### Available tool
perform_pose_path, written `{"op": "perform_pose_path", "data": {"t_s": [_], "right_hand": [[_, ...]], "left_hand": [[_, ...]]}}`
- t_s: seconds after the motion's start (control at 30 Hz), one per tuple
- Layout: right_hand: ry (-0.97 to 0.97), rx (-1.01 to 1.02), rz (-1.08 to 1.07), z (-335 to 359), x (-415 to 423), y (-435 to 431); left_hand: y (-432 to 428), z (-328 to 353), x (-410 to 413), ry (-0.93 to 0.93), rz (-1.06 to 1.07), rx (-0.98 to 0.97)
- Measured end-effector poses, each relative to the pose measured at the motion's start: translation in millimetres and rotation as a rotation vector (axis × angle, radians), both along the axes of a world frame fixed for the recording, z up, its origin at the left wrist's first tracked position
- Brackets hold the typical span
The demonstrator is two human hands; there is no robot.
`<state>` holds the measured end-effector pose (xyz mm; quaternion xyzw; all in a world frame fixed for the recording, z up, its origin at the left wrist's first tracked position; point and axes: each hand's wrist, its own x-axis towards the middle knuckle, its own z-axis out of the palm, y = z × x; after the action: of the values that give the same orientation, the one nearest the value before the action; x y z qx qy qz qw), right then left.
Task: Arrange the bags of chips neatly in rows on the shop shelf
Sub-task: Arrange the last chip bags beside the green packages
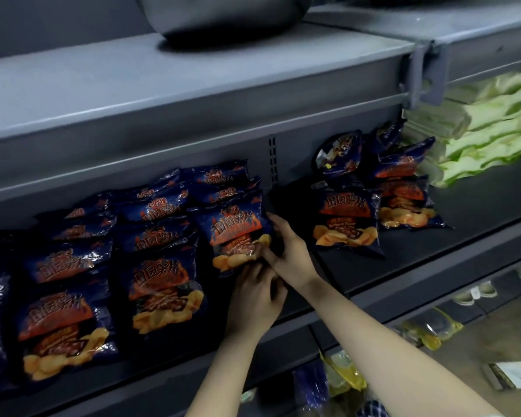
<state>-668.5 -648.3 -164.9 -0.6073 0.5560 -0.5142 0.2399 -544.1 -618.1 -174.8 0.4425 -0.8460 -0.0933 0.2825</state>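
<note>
Several dark blue chip bags with orange flame print lie in overlapping rows on the left part of the dark shelf (403,254). At the front of the third row lies one bag (235,233). My right hand (286,248) grips its right edge, thumb on the lower front. My left hand (256,296) holds its bottom edge from below, fingers curled. Right of a gap, another bag (346,221) lies flat, with a loose pile of bags (403,188) behind and beside it, one bag (339,153) standing tilted against the back wall.
A grey upper shelf (163,94) overhangs the bags, with a dark round object on it. Pale green packets (487,136) are stacked at the far right. Below, a lower shelf holds yellow packets (343,374) and other goods.
</note>
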Motion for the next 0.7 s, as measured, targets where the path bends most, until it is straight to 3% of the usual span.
{"op": "perform_pose_path", "data": {"t_s": [0.3, 0.7], "right_hand": [[0.124, -0.318, -0.157, 27, -16, 5], [0.224, -0.435, -0.616, 64, -174, 28]], "left_hand": [[-5, 18, -14, -0.013, -0.108, 0.004], [-27, 77, -157, 0.039, -0.418, -0.146]]}}
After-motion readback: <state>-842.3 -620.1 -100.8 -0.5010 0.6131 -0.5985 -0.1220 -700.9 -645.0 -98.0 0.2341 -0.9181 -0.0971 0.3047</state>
